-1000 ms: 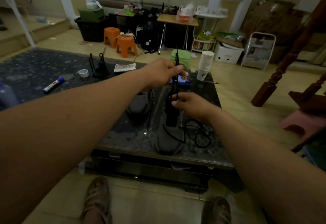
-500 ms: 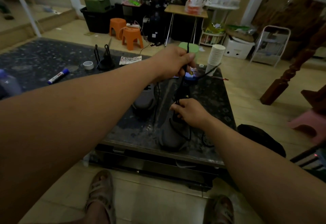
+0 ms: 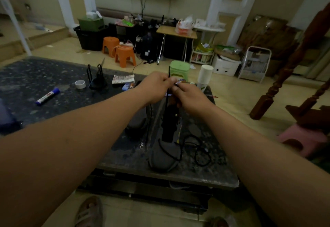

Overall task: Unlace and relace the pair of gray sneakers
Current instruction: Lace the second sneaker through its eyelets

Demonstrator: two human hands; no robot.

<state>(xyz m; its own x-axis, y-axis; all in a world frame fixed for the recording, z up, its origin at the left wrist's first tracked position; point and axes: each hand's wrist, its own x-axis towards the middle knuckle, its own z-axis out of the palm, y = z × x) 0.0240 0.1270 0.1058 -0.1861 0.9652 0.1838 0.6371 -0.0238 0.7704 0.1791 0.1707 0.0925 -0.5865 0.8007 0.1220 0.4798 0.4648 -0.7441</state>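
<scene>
A gray sneaker [image 3: 165,155] lies toe toward me on the dark speckled table [image 3: 53,76], its black tongue [image 3: 169,125] standing up. A black lace [image 3: 167,101] runs taut from it up to my hands. My left hand [image 3: 155,85] pinches the lace, whose tip sticks up above the fingers. My right hand [image 3: 189,96] sits right beside it, fingers curled on the lace too. More loose lace [image 3: 200,151] coils on the table right of the shoe. The second gray sneaker [image 3: 138,119] lies mostly hidden under my left forearm.
On the table lie a blue marker [image 3: 47,96], a tape roll [image 3: 79,84], a black wire stand [image 3: 97,78], a leaflet [image 3: 123,79] and a stack of paper cups [image 3: 205,75]. Orange stools [image 3: 125,56] and a green stool [image 3: 179,68] stand beyond. Wooden furniture legs [image 3: 278,84] stand right.
My right hand has risen from the sneaker's tongue to meet my left hand at the lace's upper end. The lace is drawn up higher.
</scene>
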